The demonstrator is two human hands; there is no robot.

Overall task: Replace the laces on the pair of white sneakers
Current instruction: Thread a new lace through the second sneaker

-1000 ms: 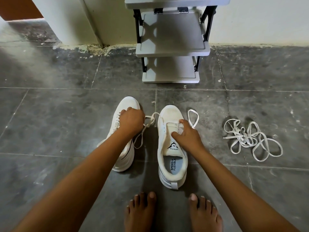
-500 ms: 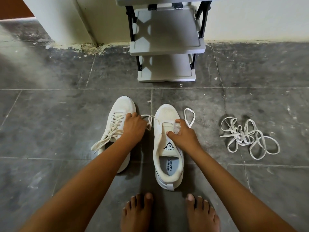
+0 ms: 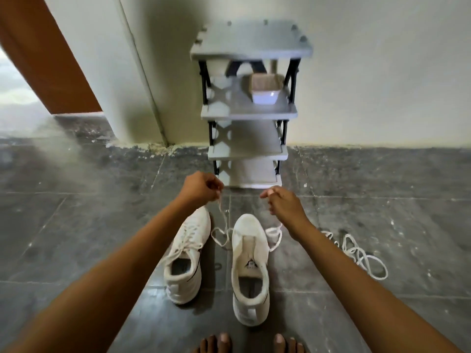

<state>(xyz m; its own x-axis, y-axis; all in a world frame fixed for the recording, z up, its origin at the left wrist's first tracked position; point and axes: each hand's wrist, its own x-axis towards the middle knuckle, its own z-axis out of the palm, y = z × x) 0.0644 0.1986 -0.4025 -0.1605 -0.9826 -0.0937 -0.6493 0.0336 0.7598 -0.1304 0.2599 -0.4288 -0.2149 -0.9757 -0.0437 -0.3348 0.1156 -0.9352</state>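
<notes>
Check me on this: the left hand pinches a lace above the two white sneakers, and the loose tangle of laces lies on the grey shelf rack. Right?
Not quite. The head view shows the loose tangle of laces on the floor right of the sneakers, not on the grey shelf rack. The rest holds: the left hand pinches a lace above them.

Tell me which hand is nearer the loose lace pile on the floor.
Right. The right hand hovers left of the lace pile, beyond the right sneaker; the left hand is farther left, pinching that sneaker's lace.
</notes>
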